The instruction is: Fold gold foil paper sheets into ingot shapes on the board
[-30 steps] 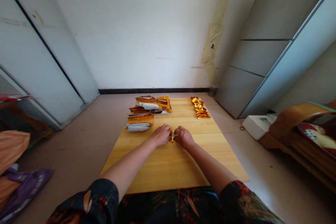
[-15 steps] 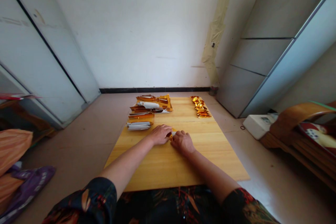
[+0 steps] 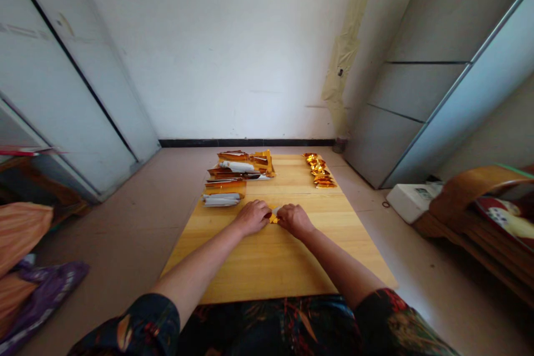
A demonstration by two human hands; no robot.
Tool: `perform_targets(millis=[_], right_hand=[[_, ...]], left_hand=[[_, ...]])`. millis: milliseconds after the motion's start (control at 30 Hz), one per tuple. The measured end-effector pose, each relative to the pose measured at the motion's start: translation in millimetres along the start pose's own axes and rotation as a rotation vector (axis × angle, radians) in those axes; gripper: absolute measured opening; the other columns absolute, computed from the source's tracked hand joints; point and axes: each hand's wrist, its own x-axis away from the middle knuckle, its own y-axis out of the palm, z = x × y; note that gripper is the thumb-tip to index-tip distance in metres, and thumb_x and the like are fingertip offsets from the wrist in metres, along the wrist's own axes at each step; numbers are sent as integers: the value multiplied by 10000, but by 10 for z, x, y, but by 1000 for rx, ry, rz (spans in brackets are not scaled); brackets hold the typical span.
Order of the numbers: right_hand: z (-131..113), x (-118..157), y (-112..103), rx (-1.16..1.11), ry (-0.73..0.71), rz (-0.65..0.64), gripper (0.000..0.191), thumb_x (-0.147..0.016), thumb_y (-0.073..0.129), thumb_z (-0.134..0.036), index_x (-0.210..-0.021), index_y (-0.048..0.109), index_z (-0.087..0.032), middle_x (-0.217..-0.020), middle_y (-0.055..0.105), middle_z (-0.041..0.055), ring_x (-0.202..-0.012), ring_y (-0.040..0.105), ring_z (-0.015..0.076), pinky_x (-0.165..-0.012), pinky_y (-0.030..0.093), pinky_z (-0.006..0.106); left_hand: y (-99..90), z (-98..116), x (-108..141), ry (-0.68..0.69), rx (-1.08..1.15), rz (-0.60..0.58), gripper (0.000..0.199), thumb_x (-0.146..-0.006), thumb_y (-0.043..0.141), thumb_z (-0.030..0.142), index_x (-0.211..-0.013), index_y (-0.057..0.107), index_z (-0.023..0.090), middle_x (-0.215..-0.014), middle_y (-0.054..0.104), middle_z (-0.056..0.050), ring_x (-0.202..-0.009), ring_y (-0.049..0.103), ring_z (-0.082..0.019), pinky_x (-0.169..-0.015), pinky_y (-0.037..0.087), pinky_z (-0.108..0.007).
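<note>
Between left and right edges of desk (image 3: 267, 272): small gold wrapper (image 3: 273, 219), pinched by left hand (image 3: 253, 217) and right hand (image 3: 296, 219). Likely light, thin, slippery, easily creased; best held by ends.

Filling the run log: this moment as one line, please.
left hand: holds gold foil piece; right hand: holds its other side; wooden table: wrappers far left, gold packets far right

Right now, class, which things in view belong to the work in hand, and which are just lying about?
In the work, as far as I can judge:
- left hand and right hand
- small gold piece between them
- brown-and-white pile
- gold packets
- wooden tabletop

Lying about:
- purple bag
- white box
</note>
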Motion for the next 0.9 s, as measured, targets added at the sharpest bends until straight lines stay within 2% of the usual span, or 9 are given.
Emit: perform_targets(millis=[100,267,467,667,900], right_hand=[[-1,40,85,36,-21,47,194,-903,461,-248,-950,644,-203,-902,658,63,-837,550,172,-700,328,268],[-23,98,113,77,-85,44,248,-926,422,-250,-897,666,-210,-891,658,66,-850,532,176,-715,309,282],[-19,13,-48,76,-81,-24,253,-892,471,-286,-846,697,-182,-885,677,81,-837,575,174,-711,313,290],[-101,-120,-202,138,-150,-137,263,-872,498,-300,-862,705,-138,-868,688,137,-814,628,202,-695,357,297],[-169,-114,-156,250,-213,-142,224,-861,446,-132,-872,670,-125,-879,680,148,-796,644,215,-652,409,295]], left_hand=[[21,19,37,-22,-10,16,156,-805,536,233,-923,637,213,-921,612,-55,-904,536,-200,-819,426,-320],[-9,-30,64,-12,14,-4,224,-777,576,242,-992,639,231,-960,613,-49,-925,534,-201,-837,424,-319],[-68,-178,-48,72,28,-68,174,-802,563,252,-931,680,237,-893,615,-39,-887,542,-176,-775,419,-269],[-90,-194,-106,113,-15,-100,164,-828,540,271,-898,684,233,-818,605,-38,-834,533,-169,-728,403,-256],[-89,-189,-97,121,-35,-86,132,-811,547,270,-849,668,232,-812,596,-34,-829,529,-174,-725,395,-262]])
